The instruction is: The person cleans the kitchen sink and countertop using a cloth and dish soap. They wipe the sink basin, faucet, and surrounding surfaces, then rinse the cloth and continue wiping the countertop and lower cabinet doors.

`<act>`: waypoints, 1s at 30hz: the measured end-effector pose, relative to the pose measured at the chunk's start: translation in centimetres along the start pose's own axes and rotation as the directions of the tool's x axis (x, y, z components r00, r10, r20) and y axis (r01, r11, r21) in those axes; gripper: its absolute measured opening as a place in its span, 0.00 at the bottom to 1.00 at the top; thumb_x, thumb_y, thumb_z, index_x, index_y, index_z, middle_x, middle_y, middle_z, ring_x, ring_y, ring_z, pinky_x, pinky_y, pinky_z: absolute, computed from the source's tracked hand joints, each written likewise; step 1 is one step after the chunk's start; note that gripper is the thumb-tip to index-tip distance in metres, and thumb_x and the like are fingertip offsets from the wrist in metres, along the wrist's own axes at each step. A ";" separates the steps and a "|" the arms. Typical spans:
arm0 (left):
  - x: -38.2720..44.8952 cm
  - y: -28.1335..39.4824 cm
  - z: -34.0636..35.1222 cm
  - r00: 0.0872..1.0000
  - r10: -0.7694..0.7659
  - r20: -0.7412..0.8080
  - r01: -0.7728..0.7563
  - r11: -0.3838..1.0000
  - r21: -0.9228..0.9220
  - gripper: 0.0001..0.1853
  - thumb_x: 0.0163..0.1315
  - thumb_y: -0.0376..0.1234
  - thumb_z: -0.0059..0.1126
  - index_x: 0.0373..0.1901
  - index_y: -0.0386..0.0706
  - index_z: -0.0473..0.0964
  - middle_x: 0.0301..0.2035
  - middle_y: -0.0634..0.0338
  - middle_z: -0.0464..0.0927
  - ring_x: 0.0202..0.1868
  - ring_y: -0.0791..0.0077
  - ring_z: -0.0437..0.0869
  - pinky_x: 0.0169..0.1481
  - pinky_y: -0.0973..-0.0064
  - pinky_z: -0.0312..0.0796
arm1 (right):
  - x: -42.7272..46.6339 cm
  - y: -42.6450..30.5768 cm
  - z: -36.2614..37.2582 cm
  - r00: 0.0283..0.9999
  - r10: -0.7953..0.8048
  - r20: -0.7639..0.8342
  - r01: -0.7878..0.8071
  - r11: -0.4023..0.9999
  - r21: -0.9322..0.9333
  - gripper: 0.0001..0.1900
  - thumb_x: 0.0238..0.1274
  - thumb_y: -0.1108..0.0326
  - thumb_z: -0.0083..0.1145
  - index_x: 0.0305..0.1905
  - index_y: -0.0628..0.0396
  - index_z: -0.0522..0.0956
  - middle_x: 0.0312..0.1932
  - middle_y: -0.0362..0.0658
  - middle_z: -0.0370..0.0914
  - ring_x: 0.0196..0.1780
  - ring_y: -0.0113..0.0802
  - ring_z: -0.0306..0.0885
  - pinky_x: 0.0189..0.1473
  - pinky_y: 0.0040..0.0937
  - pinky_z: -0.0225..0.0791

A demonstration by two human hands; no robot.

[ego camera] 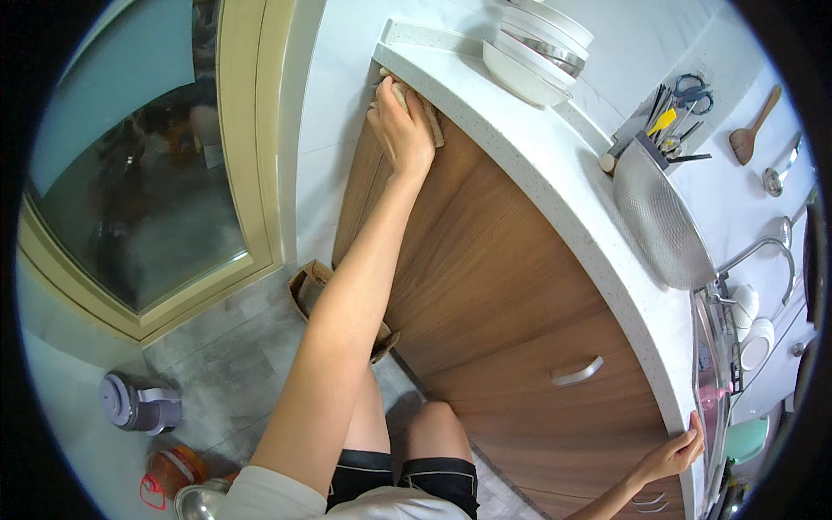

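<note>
My left hand (404,133) presses a beige cloth (430,122) against the upper far end of the brown wood-grain cabinet front (494,240), just under the countertop edge. Part of the cloth is hidden by the hand. At the lower right, my right hand (673,453) grips the front edge of the pale speckled countertop (539,175) beside the sink (705,338). A metal cabinet handle (578,372) lies between the two hands.
Stacked white bowls (533,58) and a large hammered-metal bowl (656,214) stand on the counter near a utensil holder (647,151). On the floor are a cardboard box (312,276), a lidded jug (140,403) and an orange-brown bottle (172,468). A framed glass door (253,162) is at left.
</note>
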State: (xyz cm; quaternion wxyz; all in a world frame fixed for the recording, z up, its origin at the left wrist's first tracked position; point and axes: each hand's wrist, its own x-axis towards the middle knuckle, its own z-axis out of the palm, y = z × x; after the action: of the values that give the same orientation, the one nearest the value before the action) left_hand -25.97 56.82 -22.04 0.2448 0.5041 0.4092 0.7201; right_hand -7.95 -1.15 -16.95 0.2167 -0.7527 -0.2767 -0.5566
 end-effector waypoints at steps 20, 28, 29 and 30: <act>-4.0 -5.4 -1.7 0.909 0.410 0.074 -0.388 0.898 -0.209 0.22 0.74 0.34 0.51 0.67 0.38 0.65 0.63 0.45 0.72 0.64 0.50 0.75 0.67 0.56 0.68 | 0.3 0.4 3.1 0.923 -0.113 -0.368 0.018 0.968 -0.251 0.27 0.76 0.56 0.31 0.42 0.57 0.86 0.41 0.43 0.87 0.47 0.42 0.80 0.55 0.40 0.67; -13.9 -25.1 -4.4 0.992 -0.121 -0.030 0.123 0.988 0.096 0.19 0.76 0.33 0.45 0.63 0.31 0.65 0.58 0.38 0.72 0.61 0.44 0.74 0.65 0.56 0.66 | 0.3 2.5 3.1 0.927 -0.281 -0.249 0.126 0.857 -0.499 0.18 0.73 0.59 0.45 0.43 0.56 0.86 0.41 0.43 0.87 0.47 0.43 0.83 0.53 0.40 0.71; -16.3 -26.9 -6.0 0.980 -0.198 -0.032 0.201 0.966 0.163 0.19 0.77 0.34 0.44 0.62 0.30 0.65 0.58 0.36 0.71 0.60 0.43 0.74 0.65 0.56 0.65 | 0.1 2.5 3.4 0.930 -0.277 -0.241 0.123 0.853 -0.507 0.17 0.72 0.60 0.47 0.43 0.55 0.86 0.41 0.43 0.87 0.47 0.43 0.83 0.53 0.40 0.71; -19.0 -26.4 -6.6 0.953 -0.303 0.014 0.295 0.936 0.193 0.18 0.76 0.34 0.45 0.60 0.30 0.67 0.56 0.35 0.73 0.58 0.42 0.76 0.63 0.56 0.67 | 0.2 2.9 3.1 0.928 -0.277 -0.251 0.124 0.861 -0.494 0.14 0.69 0.61 0.52 0.44 0.55 0.87 0.41 0.42 0.87 0.47 0.42 0.84 0.52 0.40 0.71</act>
State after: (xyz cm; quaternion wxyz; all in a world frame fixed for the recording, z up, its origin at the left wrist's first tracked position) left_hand -26.62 54.46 -55.12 0.3114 0.4723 0.5421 0.6214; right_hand -3.77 -1.39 -17.70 0.0093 -0.6512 -0.1736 -0.7387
